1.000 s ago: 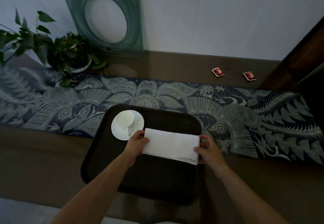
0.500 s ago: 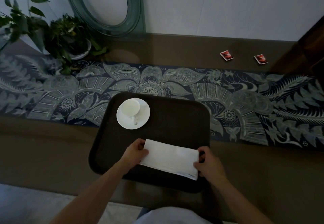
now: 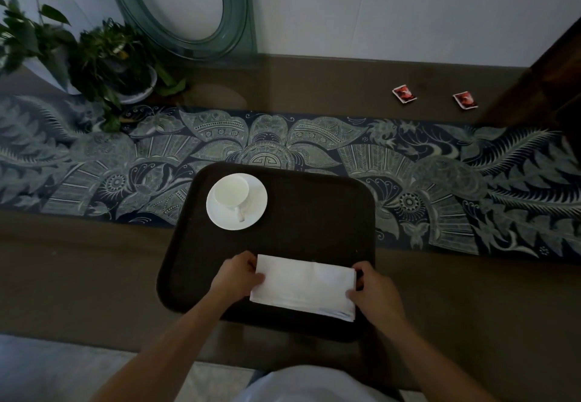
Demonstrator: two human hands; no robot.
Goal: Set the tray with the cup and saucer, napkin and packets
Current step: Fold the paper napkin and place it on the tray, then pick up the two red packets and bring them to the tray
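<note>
A dark rounded tray [image 3: 314, 213] lies on the table in front of me. A white cup [image 3: 231, 192] stands on a white saucer [image 3: 254, 210] in the tray's far left corner. A folded white napkin [image 3: 303, 285] rests on the tray's near right part. My left hand [image 3: 235, 276] pinches its left end and my right hand [image 3: 374, 291] pinches its right end. Two red packets, one [image 3: 404, 93] and another [image 3: 464, 100], lie on the table at the far right, outside the tray.
A patterned blue runner [image 3: 471, 181] crosses the table under the tray's far edge. Potted plants [image 3: 103, 59] stand at the far left. A round green glass piece [image 3: 188, 8] leans on the wall. A dark wooden panel [image 3: 547, 81] rises at the right.
Both hands have drawn the napkin toward the tray's near edge and lowered it there. The view has shifted closer and downward.
</note>
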